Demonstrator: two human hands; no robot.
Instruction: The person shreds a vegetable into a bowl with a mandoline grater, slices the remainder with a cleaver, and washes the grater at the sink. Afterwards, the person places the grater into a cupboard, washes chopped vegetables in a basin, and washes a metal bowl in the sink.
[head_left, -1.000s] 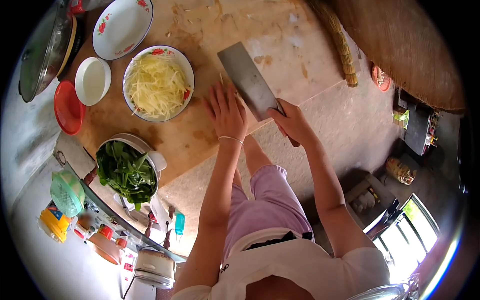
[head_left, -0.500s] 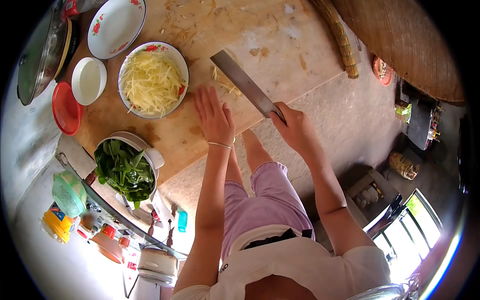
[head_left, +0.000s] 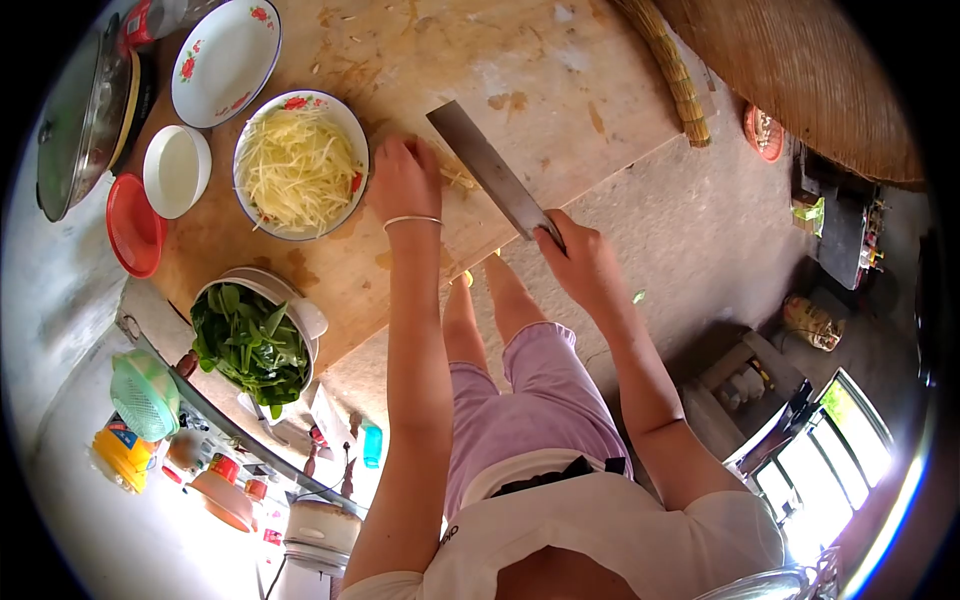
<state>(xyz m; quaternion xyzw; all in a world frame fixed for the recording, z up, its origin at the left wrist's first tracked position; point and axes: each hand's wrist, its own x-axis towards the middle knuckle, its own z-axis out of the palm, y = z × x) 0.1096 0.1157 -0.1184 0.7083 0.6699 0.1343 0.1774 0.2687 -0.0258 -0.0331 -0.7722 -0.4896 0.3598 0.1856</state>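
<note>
In my right hand (head_left: 578,255) is the handle of a cleaver (head_left: 485,165), its broad blade slanting up and left over the wooden table. My left hand (head_left: 406,182) is closed, knuckles up, just right of a floral enamel bowl (head_left: 362,150) heaped with pale yellow shreds (head_left: 295,170). Its fingertips are hidden, so what they hold cannot be made out. A few loose shreds (head_left: 458,178) lie on the wood between this hand and the blade.
The wooden table (head_left: 390,60) also holds a floral plate (head_left: 225,65), a white bowl (head_left: 177,170), a red plastic basket (head_left: 135,228) and a lidded pan (head_left: 75,130). A pot of green leaves (head_left: 250,340) stands near the edge. A straw bundle (head_left: 670,65) lies at the far corner.
My left hand has shifted up and left toward the bowl of shreds, its fingers going from stretched flat to curled. My right hand still grips the cleaver, nearly in place.
</note>
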